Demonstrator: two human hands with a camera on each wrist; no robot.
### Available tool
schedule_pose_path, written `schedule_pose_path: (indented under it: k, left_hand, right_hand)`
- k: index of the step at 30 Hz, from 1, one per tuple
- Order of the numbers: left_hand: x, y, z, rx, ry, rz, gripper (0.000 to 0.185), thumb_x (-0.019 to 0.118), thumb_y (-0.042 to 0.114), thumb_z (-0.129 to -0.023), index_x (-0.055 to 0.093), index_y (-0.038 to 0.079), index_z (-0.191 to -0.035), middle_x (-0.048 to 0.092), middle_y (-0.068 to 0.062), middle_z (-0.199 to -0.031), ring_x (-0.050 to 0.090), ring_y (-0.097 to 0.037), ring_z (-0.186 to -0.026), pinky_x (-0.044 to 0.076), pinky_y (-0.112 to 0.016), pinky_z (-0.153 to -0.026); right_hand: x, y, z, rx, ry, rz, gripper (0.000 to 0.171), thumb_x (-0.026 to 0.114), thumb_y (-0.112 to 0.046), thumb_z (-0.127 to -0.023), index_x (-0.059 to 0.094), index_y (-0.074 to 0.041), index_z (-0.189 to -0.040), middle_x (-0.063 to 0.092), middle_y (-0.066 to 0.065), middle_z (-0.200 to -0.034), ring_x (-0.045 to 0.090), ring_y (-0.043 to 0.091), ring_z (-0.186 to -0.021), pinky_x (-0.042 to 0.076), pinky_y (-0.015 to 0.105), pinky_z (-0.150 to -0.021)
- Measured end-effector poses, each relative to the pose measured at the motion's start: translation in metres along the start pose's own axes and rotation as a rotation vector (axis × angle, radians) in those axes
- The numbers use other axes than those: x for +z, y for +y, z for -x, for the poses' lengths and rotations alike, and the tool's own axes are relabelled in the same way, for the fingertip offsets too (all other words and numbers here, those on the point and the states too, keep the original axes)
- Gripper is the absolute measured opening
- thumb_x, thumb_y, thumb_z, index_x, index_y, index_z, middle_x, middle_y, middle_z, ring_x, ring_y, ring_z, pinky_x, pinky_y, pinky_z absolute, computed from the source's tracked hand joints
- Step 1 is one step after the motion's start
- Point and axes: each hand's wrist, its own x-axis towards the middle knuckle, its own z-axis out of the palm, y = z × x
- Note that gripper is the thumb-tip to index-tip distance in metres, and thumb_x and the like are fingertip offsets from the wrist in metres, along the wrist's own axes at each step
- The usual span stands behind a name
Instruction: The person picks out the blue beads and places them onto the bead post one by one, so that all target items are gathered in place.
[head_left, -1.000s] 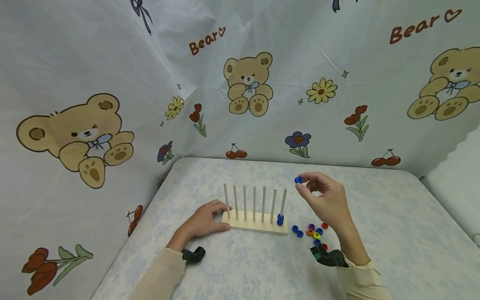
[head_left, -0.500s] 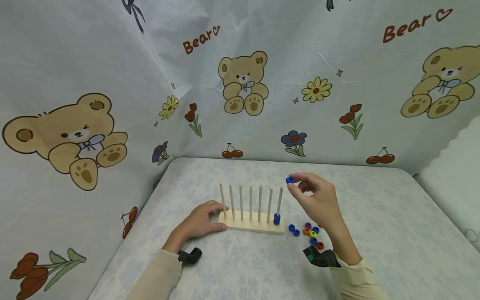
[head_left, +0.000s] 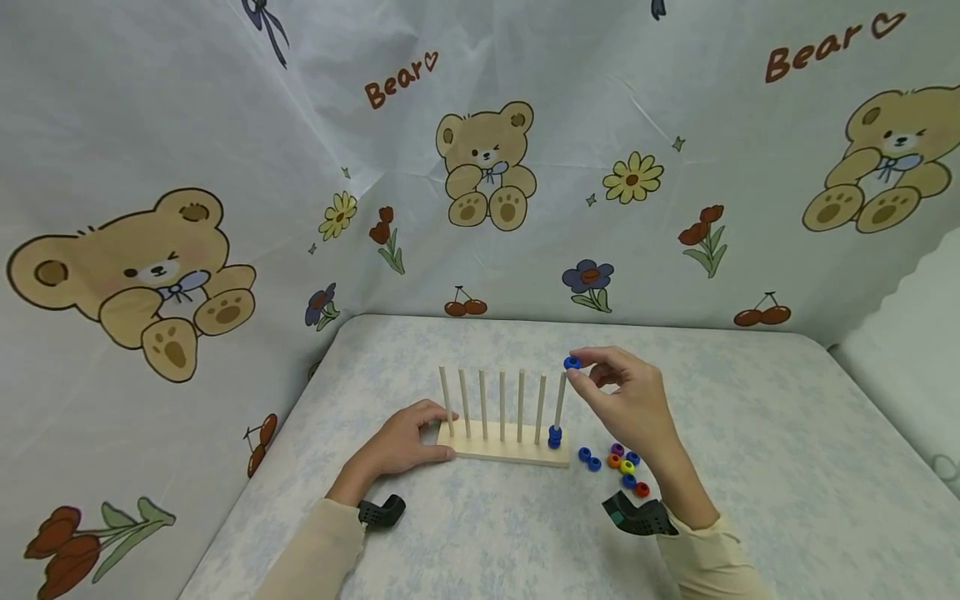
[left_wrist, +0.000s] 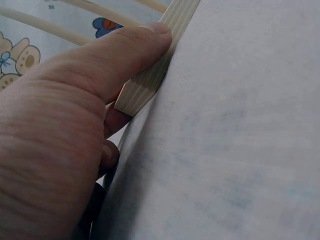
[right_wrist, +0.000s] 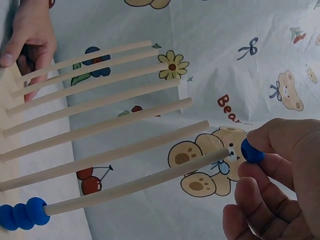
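A wooden peg rack (head_left: 502, 450) with several upright pegs stands mid-table. Its rightmost peg (head_left: 559, 400) carries stacked blue beads (head_left: 554, 437) at the bottom. My right hand (head_left: 626, 400) pinches a blue bead (head_left: 572, 362) between thumb and finger, just above and right of that peg's tip. In the right wrist view the blue bead (right_wrist: 251, 150) sits right beside the peg's tip (right_wrist: 222, 154). My left hand (head_left: 401, 442) grips the left end of the rack's base, thumb along its edge (left_wrist: 150, 80).
Loose beads (head_left: 618, 465) in blue, red, yellow, orange and purple lie on the table right of the rack. A pale patterned cloth covers the table (head_left: 787, 467). Bear-print sheets (head_left: 487, 167) hang close behind and to the left.
My right hand has carried the blue bead leftward toward the tip of the rightmost peg. The left hand has stayed on the rack's base.
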Motion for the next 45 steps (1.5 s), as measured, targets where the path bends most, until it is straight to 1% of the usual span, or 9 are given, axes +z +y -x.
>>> schedule_pose_path:
  k: [8, 15, 22, 27, 30, 38, 45]
  left_hand:
    - [0.0000, -0.0017, -0.0007, -0.005, -0.004, 0.004, 0.056, 0.068, 0.071, -0.066, 0.058, 0.044, -0.114, 0.051, 0.028, -0.114, 0.050, -0.002, -0.099, 0.043, -0.032, -0.087]
    - [-0.0012, -0.0006, -0.0001, -0.019, -0.007, 0.010, 0.056, 0.068, 0.071, -0.066, 0.058, 0.045, -0.114, 0.051, 0.028, -0.114, 0.050, -0.005, -0.094, 0.042, -0.031, -0.085]
    - [-0.0006, -0.0006, -0.0001, 0.008, -0.009, 0.000, 0.053, 0.067, 0.069, -0.068, 0.057, 0.046, -0.115, 0.052, 0.027, -0.114, 0.049, -0.006, -0.090, 0.041, -0.029, -0.079]
    - [0.0008, -0.0015, -0.0002, 0.009, -0.011, -0.002, 0.052, 0.067, 0.070, -0.068, 0.056, 0.048, -0.113, 0.052, 0.027, -0.115, 0.050, -0.004, -0.093, 0.042, -0.029, -0.082]
    - [0.0012, -0.0017, 0.0000, 0.015, -0.009, -0.002, 0.051, 0.067, 0.069, -0.068, 0.056, 0.047, -0.113, 0.052, 0.027, -0.115, 0.050, -0.004, -0.094, 0.043, -0.030, -0.082]
    - [0.0012, -0.0020, 0.0000, 0.013, -0.014, -0.003, 0.052, 0.067, 0.069, -0.068, 0.057, 0.047, -0.115, 0.052, 0.027, -0.115, 0.050, -0.005, -0.092, 0.042, -0.029, -0.081]
    - [0.0015, -0.0023, -0.0012, 0.017, -0.009, -0.002, 0.052, 0.068, 0.068, -0.069, 0.057, 0.045, -0.115, 0.052, 0.027, -0.115, 0.050, -0.004, -0.095, 0.042, -0.029, -0.082]
  right_hand:
    - [0.0031, -0.0004, -0.0005, 0.016, -0.024, 0.002, 0.021, 0.071, -0.023, -0.084, 0.069, -0.019, -0.105, 0.066, -0.008, -0.091, 0.057, 0.006, -0.070, 0.050, 0.019, -0.066]
    - [0.0042, -0.0023, -0.0008, 0.040, -0.050, -0.009, 0.021, 0.070, -0.027, -0.085, 0.069, -0.020, -0.105, 0.067, -0.008, -0.092, 0.059, 0.006, -0.070, 0.050, 0.018, -0.065]
    - [0.0056, -0.0020, 0.0001, 0.079, -0.066, -0.007, 0.020, 0.070, -0.027, -0.085, 0.069, -0.021, -0.104, 0.067, -0.008, -0.088, 0.060, 0.006, -0.069, 0.050, 0.020, -0.062]
    - [0.0067, -0.0012, 0.0006, 0.120, -0.077, -0.005, 0.020, 0.070, -0.030, -0.085, 0.069, -0.021, -0.104, 0.068, -0.009, -0.089, 0.061, 0.006, -0.069, 0.050, 0.021, -0.062]
    - [0.0073, -0.0005, 0.0012, 0.128, -0.085, 0.001, 0.021, 0.069, -0.032, -0.086, 0.069, -0.022, -0.104, 0.068, -0.008, -0.091, 0.061, 0.006, -0.070, 0.050, 0.023, -0.062]
    - [0.0071, 0.0016, 0.0023, 0.142, -0.102, 0.011, 0.020, 0.069, -0.034, -0.086, 0.069, -0.023, -0.103, 0.068, -0.009, -0.090, 0.059, 0.006, -0.067, 0.047, 0.023, -0.057]
    - [0.0058, 0.0003, 0.0022, 0.147, -0.123, 0.025, 0.021, 0.070, -0.035, -0.085, 0.069, -0.023, -0.101, 0.064, -0.009, -0.083, 0.059, 0.007, -0.066, 0.046, 0.023, -0.056]
